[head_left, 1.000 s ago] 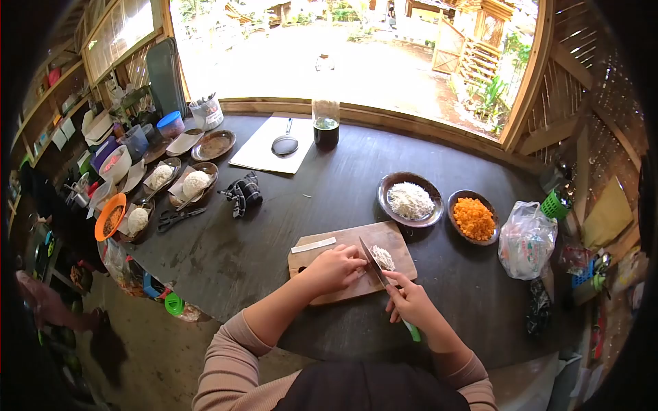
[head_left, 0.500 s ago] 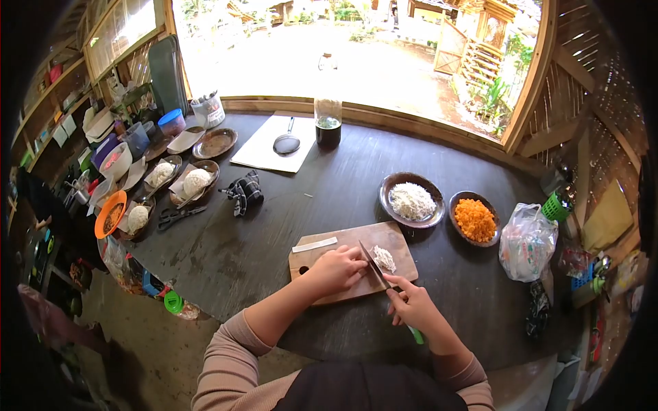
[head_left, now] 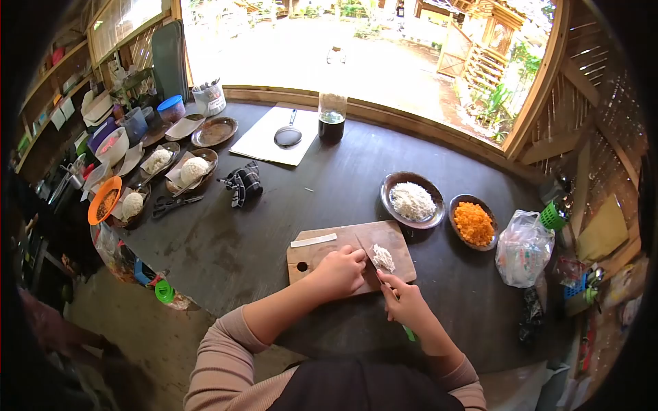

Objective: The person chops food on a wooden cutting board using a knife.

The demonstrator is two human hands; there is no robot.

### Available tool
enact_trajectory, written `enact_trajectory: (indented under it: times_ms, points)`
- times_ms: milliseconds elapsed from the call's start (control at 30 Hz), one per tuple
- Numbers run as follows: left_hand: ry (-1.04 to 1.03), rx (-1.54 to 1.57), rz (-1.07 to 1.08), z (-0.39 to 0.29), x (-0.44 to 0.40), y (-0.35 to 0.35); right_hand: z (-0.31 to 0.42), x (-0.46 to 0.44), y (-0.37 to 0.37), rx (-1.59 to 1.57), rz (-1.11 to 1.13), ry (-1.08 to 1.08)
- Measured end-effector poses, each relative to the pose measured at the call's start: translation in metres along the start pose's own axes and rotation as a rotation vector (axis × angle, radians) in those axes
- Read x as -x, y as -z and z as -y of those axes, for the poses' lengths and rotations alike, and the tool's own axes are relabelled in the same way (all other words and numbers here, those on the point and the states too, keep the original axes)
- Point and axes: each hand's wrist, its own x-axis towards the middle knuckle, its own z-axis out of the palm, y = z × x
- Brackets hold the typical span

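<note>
My right hand (head_left: 406, 300) is wrapped round a knife (head_left: 371, 259), and the green end of its handle shows below the fist. The blade lies over a wooden cutting board (head_left: 322, 231). Beside the blade, my left hand (head_left: 345, 272) presses down on the board with fingers curled; whatever they pinch is hidden. Just right of the blade sits a small heap of finely cut white food (head_left: 382, 258). A pale flat strip (head_left: 314, 240) rests along the board's upper left.
Behind the board stand a dish of white shreds (head_left: 412, 201) and a dish of orange shreds (head_left: 473, 223). A plastic bag (head_left: 525, 248) is at the right. A dark-filled jar (head_left: 331, 127), a small pan (head_left: 288, 135), a checked cloth (head_left: 242, 183) and several rice plates stand farther off.
The knife blade has tilted and shifted slightly left with my right hand. My left hand stays curled beside it. The whole view has shifted a little.
</note>
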Motion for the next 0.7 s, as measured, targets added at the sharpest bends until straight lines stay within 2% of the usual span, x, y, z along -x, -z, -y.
enact_trajectory:
  times_ms: [400,500,700]
  points:
    - [0.065,0.047,-0.056,0.006,0.003,-0.005,0.005,0.004,0.015,-0.019,0.039,-0.090]
    - [0.056,0.073,-0.061,0.007,0.004,-0.005,-0.008,-0.004,0.010,-0.066,0.032,-0.038]
    - [0.059,0.100,-0.047,0.009,0.004,-0.004,-0.002,-0.001,0.011,-0.083,0.042,-0.066]
